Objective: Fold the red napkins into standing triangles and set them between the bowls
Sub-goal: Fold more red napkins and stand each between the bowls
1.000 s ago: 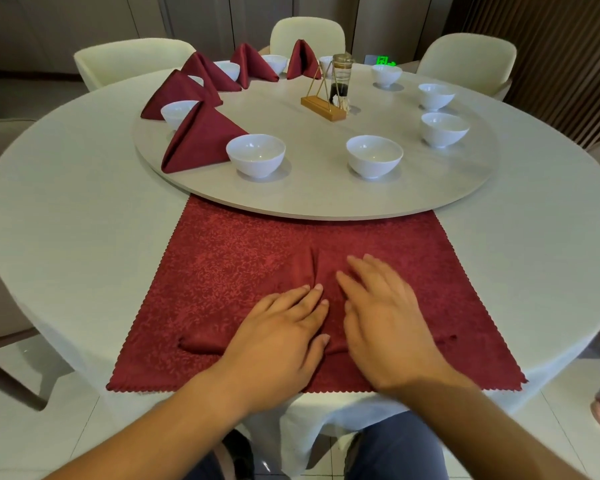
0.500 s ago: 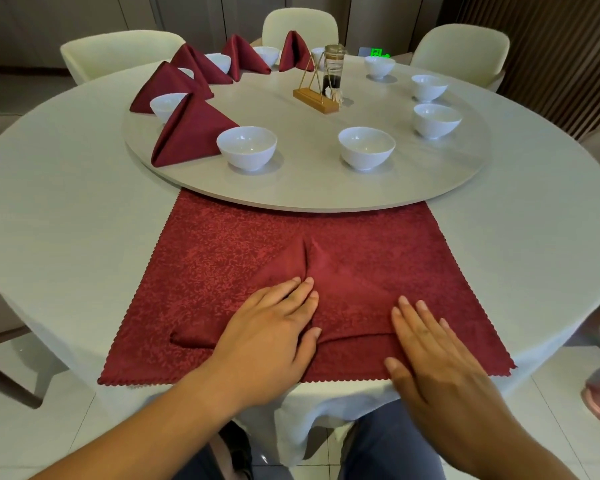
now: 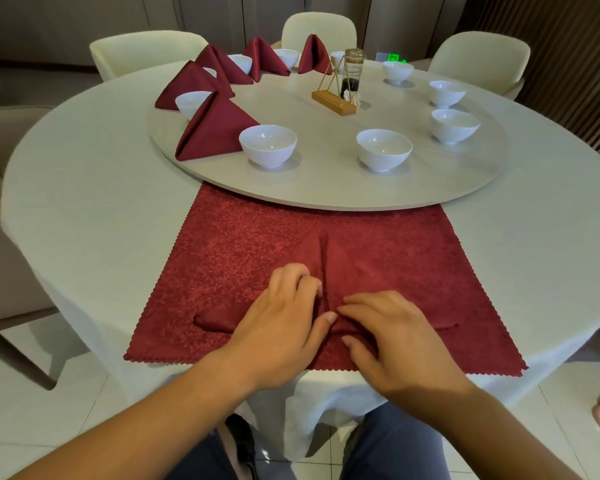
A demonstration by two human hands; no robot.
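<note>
Napkin (image 3: pixel 361 268), part-folded w/ a ridge up its middle, lies on a red cloth (image 3: pixel 229 244) at the near edge of the bench (image 3: pixel 94 174). L hand (image 3: pixel 284 327) has fingers curled, gripping the napkin by the ridge. R hand (image 3: pixel 395 337) presses on it w/ fingers nearly straight, index tip just beside the L thumb. Five folded triangles stand on the turntable (image 3: pixel 326 188), left side; nearest triangle (image 3: pixel 215 128) sits just beside a bowl (image 3: pixel 268 145).
</note>
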